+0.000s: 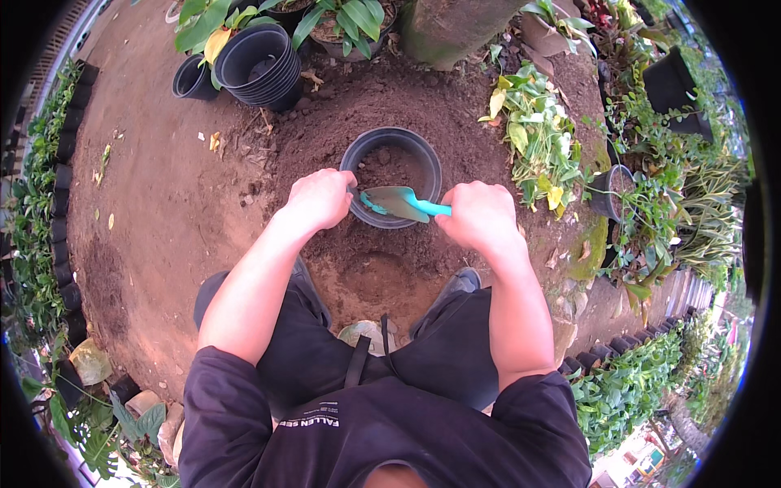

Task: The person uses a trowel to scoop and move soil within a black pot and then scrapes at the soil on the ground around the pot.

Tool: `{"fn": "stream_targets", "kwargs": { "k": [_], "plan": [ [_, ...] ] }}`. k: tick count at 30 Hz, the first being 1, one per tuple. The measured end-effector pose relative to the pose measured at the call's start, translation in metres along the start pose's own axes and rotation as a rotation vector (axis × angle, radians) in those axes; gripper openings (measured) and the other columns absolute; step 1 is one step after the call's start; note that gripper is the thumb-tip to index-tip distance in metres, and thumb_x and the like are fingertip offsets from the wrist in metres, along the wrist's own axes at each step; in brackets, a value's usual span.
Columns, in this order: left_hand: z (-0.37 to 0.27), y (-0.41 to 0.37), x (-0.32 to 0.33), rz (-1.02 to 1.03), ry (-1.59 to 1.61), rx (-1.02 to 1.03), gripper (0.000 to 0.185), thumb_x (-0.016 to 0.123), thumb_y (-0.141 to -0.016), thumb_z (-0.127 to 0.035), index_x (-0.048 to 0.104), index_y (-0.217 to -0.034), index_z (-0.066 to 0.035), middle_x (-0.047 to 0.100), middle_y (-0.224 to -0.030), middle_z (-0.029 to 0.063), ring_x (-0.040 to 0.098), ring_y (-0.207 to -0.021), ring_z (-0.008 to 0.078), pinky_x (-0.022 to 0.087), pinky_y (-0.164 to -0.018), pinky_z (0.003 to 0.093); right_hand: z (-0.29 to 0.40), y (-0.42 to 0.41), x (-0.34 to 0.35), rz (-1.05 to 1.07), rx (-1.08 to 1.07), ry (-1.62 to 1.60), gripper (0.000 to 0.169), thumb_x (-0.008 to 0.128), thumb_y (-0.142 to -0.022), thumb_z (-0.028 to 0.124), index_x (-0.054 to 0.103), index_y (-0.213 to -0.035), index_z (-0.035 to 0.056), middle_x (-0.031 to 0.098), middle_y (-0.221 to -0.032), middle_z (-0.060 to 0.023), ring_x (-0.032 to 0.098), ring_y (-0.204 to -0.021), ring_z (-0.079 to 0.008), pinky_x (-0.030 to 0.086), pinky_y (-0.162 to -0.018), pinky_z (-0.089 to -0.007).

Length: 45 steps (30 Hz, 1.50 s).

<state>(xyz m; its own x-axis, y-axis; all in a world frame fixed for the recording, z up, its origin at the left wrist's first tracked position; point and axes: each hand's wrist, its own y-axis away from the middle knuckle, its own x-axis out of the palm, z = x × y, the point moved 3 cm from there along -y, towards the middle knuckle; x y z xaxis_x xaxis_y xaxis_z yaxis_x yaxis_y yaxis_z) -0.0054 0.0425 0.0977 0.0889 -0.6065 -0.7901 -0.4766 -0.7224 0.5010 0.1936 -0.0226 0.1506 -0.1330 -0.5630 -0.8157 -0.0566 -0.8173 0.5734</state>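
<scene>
Before me on the ground stands a round black plastic plant pot (429, 152) with some dark soil (385, 163) inside. My left hand (321, 198) grips the pot's rim at its left side. In my right hand (481, 213) is the turquoise handle of a garden trowel (395, 202), held level over the near part of the pot. The trowel's blade points left, its paint worn to bare metal with turquoise at the tip. Little or no soil shows on the blade. Loose dark soil (317, 137) surrounds the pot.
A stack of black pots (259, 67) and a smaller black pot (194, 78) stand at the upper left. Potted plants (351, 27) and a large trunk or rock (454, 27) are at the back. Leafy cut vines (537, 131) lie on the right. My shoes (459, 282) flank a shallow hollow.
</scene>
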Motion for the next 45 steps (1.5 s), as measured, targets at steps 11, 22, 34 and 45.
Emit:
{"fn": "stream_targets", "kwargs": {
  "k": [11, 22, 34, 45],
  "plan": [
    [0.013, -0.018, 0.028, 0.019, -0.046, -0.018, 0.017, 0.061, -0.074, -0.011, 0.066, -0.09, -0.011, 0.065, -0.089, 0.0106, 0.061, -0.089, 0.0277, 0.049, -0.077, 0.0387, -0.03, -0.002, -0.004, 0.159, 0.078, -0.247, 0.027, 0.065, -0.073, 0.032, 0.069, -0.09, 0.0125, 0.066, -0.084, -0.01, 0.063, -0.085, -0.0261, 0.049, -0.077, -0.037],
    [0.013, -0.023, 0.048, -0.056, -0.186, 0.136, 0.012, 0.064, -0.071, -0.013, 0.067, -0.083, -0.012, 0.06, -0.083, 0.008, 0.06, -0.087, 0.0263, 0.049, -0.075, 0.039, -0.043, -0.01, 0.007, 0.186, 0.033, -0.3, 0.027, 0.065, -0.072, 0.034, 0.07, -0.089, 0.0131, 0.066, -0.083, -0.0105, 0.063, -0.083, -0.0268, 0.049, -0.077, -0.037],
    [0.008, -0.022, 0.048, -0.032, -0.247, 0.226, 0.015, 0.069, -0.068, -0.015, 0.067, -0.083, -0.014, 0.06, -0.084, 0.0055, 0.06, -0.088, 0.0247, 0.048, -0.076, 0.0388, -0.05, -0.017, 0.013, 0.269, -0.005, -0.457, 0.028, 0.065, -0.075, 0.03, 0.069, -0.085, 0.0038, 0.062, -0.058, -0.0088, 0.06, -0.053, -0.0169, 0.047, -0.055, -0.0308],
    [0.009, -0.025, 0.049, -0.01, -0.22, 0.196, 0.013, 0.069, -0.07, -0.018, 0.062, -0.078, -0.01, 0.059, -0.083, 0.0065, 0.06, -0.087, 0.0257, 0.047, -0.074, 0.0396, -0.052, -0.017, 0.011, 0.324, 0.023, -0.5, 0.029, 0.065, -0.075, 0.03, 0.069, -0.088, 0.005, 0.062, -0.058, -0.0087, 0.06, -0.052, -0.0159, 0.047, -0.05, -0.0305]
  ]
}}
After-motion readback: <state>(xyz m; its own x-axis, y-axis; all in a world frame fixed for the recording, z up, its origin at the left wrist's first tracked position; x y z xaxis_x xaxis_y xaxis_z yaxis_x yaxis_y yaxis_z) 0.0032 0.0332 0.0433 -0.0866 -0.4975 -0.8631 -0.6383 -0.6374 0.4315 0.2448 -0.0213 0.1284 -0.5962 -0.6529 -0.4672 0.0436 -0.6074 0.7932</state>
